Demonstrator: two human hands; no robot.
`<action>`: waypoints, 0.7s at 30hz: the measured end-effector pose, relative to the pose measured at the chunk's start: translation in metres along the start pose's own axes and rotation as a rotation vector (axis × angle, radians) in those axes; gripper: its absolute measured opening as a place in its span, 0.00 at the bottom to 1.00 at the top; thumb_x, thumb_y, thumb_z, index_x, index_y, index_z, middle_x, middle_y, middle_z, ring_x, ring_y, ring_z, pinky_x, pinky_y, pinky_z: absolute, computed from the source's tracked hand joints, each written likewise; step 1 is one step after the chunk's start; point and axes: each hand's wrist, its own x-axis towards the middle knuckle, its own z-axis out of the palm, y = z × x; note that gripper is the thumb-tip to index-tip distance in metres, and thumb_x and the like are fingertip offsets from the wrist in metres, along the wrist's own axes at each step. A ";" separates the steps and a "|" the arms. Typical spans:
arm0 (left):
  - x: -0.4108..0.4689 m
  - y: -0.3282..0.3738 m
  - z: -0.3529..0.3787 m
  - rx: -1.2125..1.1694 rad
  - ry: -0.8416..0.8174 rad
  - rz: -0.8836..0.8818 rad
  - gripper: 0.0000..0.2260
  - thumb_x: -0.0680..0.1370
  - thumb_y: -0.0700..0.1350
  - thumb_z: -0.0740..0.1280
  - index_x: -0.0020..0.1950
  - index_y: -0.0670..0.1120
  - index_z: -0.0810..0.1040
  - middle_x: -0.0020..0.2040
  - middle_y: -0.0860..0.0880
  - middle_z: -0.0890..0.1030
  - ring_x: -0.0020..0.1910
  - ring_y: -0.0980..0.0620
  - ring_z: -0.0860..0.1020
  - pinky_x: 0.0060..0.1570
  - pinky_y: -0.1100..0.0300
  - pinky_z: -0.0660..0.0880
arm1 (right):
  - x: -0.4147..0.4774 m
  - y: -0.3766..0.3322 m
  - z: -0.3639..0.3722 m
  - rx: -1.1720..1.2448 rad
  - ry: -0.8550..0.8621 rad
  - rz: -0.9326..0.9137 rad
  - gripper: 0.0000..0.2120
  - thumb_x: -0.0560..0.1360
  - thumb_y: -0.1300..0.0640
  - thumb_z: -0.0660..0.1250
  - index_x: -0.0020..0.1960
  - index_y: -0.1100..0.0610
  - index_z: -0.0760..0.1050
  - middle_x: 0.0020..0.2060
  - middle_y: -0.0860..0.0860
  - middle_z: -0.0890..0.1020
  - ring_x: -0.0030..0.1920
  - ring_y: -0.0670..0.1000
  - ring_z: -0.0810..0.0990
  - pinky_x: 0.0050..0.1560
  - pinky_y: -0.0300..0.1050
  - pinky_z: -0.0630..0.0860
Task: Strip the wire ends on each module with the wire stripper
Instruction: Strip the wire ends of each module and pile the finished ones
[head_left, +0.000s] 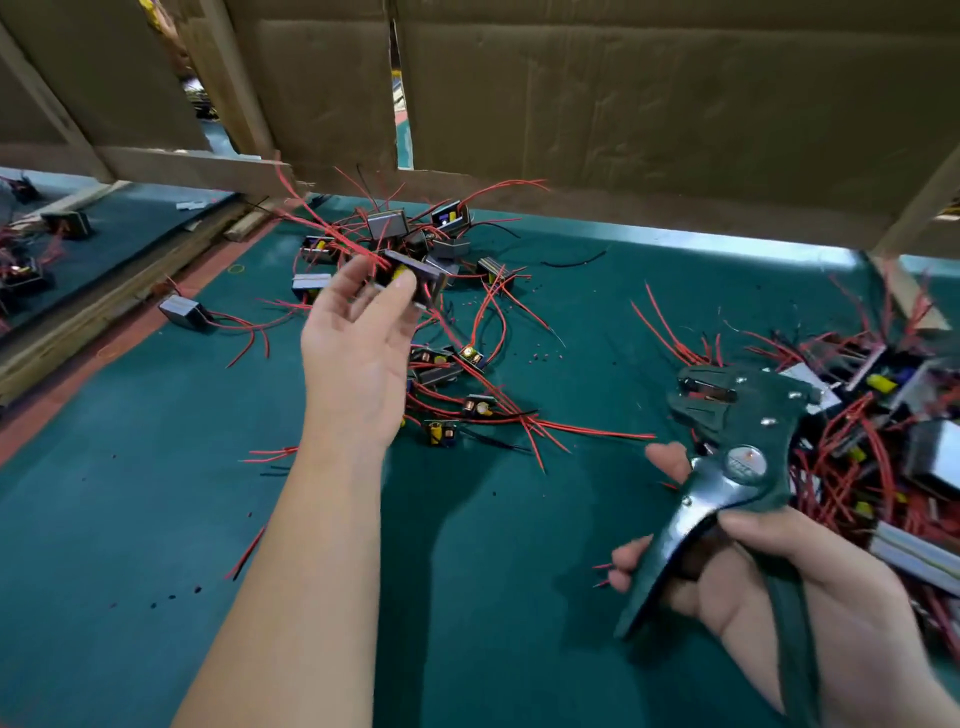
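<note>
**Legible markings: none readable**

Item 1, the wire stripper (727, 410): its round badge (746, 461) at the pivot bears raised lettering, too blurred to read.
Item 2, the modules (410, 244) on the table (156, 519): one far module (449, 217) shows small white marks on a dark face, illegible.

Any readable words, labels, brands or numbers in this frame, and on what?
None can be read.
round badge on the wire stripper: lettering, too blurred to read.
back module in the pile: blue-and-white marking, too small to read.
</note>
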 end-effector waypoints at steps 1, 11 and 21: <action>-0.004 0.001 0.002 -0.015 -0.082 -0.046 0.12 0.75 0.31 0.65 0.52 0.46 0.75 0.44 0.48 0.81 0.40 0.55 0.81 0.40 0.64 0.77 | 0.006 0.010 -0.003 -0.012 0.041 0.069 0.35 0.58 0.64 0.73 0.64 0.71 0.71 0.43 0.71 0.78 0.37 0.72 0.79 0.37 0.68 0.78; -0.034 -0.019 0.025 0.242 -0.296 -0.392 0.15 0.78 0.28 0.55 0.51 0.44 0.76 0.50 0.46 0.80 0.44 0.49 0.79 0.36 0.60 0.80 | 0.013 0.016 -0.005 -0.127 0.214 -0.054 0.21 0.62 0.62 0.61 0.54 0.62 0.78 0.42 0.59 0.84 0.34 0.69 0.81 0.37 0.68 0.79; -0.049 -0.019 0.035 -0.004 -0.384 -0.499 0.21 0.61 0.33 0.71 0.50 0.48 0.69 0.38 0.47 0.82 0.42 0.46 0.85 0.36 0.66 0.79 | 0.010 0.008 -0.003 -0.035 0.161 0.057 0.34 0.56 0.54 0.70 0.60 0.67 0.75 0.56 0.63 0.81 0.34 0.67 0.79 0.34 0.63 0.79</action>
